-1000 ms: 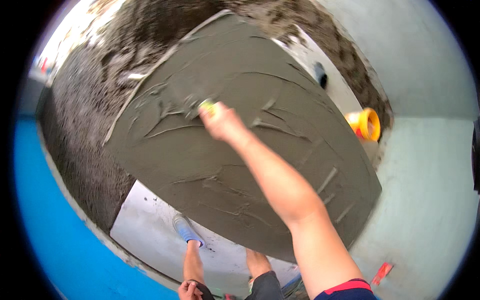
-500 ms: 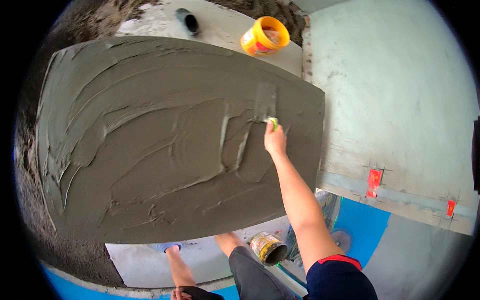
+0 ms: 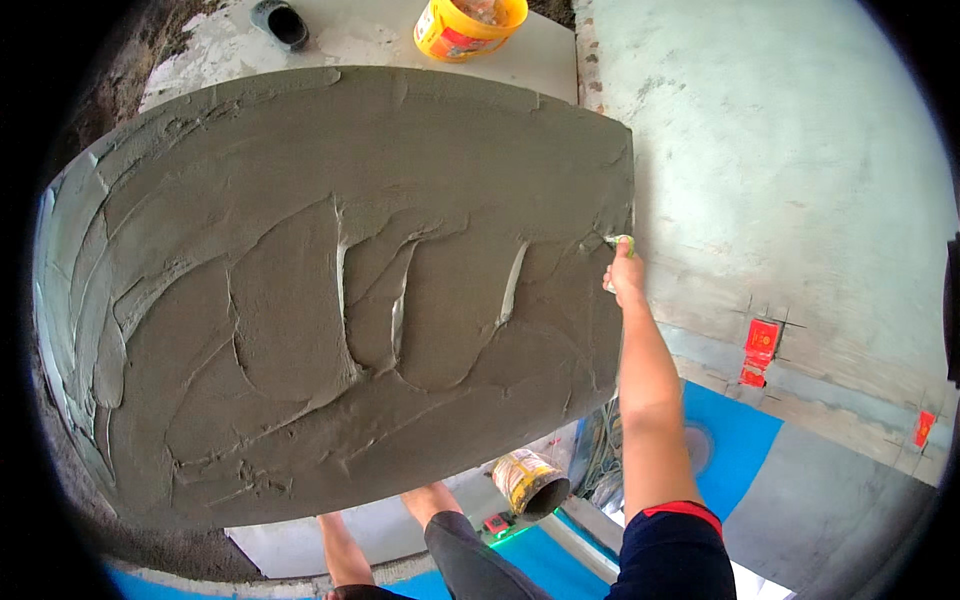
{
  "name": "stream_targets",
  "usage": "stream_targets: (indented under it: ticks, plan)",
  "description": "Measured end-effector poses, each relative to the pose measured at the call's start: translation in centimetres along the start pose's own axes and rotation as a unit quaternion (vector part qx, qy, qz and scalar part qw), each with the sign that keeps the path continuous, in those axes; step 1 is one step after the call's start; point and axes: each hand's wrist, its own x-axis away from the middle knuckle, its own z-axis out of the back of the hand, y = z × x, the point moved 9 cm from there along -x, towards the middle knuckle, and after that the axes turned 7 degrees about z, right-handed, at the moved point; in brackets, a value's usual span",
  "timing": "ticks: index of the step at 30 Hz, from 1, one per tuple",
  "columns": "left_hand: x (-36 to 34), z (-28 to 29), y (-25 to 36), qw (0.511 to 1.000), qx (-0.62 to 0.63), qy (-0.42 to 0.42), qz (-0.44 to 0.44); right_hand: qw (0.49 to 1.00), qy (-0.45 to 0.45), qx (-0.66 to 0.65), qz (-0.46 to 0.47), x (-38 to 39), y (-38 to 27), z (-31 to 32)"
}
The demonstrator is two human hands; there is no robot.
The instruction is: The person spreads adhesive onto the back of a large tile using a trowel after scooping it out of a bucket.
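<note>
My right hand (image 3: pixel 624 275) is closed round the yellow-green handle of a trowel (image 3: pixel 622 242), at the right edge of a wide panel (image 3: pixel 480 130) coated in wet grey mortar. The trowel's blade hardly shows from here. Raised ridges and curved sweep marks run across the mortar, with upright ridges at the middle and rougher streaks toward the left end. At most a sliver of my left hand reaches the lower edge of the picture, too little to make out.
Beyond the panel stand a yellow bucket (image 3: pixel 468 30) and a dark cup-shaped container (image 3: pixel 280 25). A stained bucket (image 3: pixel 530 485) lies tilted by my legs, near a small red device (image 3: pixel 497 524) and a green light line. On the right rises a pale wall (image 3: pixel 770 170) with red-covered boxes (image 3: pixel 762 340).
My right hand has carried the trowel rightward to the panel's edge. A new upright ridge stands in the mortar behind it. The view has shifted, and my left hand has dropped out of it.
</note>
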Motion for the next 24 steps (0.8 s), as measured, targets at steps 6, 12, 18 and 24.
stream_targets:
  ticks: [6,12,18,24]
  plan:
    - [-0.1,-0.2,-0.7,0.999,0.0,-0.027,0.026,0.996,-0.077,-0.017,-0.05,3.9,3.7,3.4]
    - [-5.2,5.6,-3.8,0.993,0.04,-0.076,-0.085,0.982,-0.169,-0.064,-0.052,17.8,2.3,-5.1]
    - [-1.7,5.6,0.4,0.997,0.021,-0.063,-0.04,0.949,-0.303,-0.085,0.0,32.7,-6.9,-18.7]
    - [-5.4,9.1,-1.8,0.988,0.078,-0.117,-0.059,0.944,-0.303,0.02,0.128,43.9,-17.2,-32.5]
